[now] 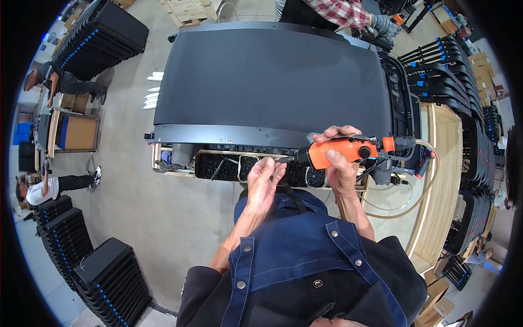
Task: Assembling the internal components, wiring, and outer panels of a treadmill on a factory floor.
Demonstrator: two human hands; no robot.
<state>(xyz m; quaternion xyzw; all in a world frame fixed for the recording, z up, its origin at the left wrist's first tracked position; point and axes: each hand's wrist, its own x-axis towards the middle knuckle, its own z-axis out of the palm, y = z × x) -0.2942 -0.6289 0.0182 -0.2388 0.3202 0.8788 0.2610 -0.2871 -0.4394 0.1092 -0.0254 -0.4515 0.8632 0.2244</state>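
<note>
Right hand (342,163) fingers closed round orange power screwdriver (340,151), near edge of black panel (272,79) | left hand (265,177) fingertips pinched at the bit tip, contents too small to tell | tool judged rigid, moderately heavy, hose-tethered; best gripped mid-body | screw tray (218,166) just left.

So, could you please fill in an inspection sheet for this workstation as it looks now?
Surface: large black panel lying flat on a wooden frame.
Job's things: orange power screwdriver; tray of black screws.
Clutter: white tubes on the floor.
Grippers: right hand grips the screwdriver; left hand pinches at its tip.
Cables: hose loops from the tool.
Surroundings: stacked black parts; other people at work.
</note>
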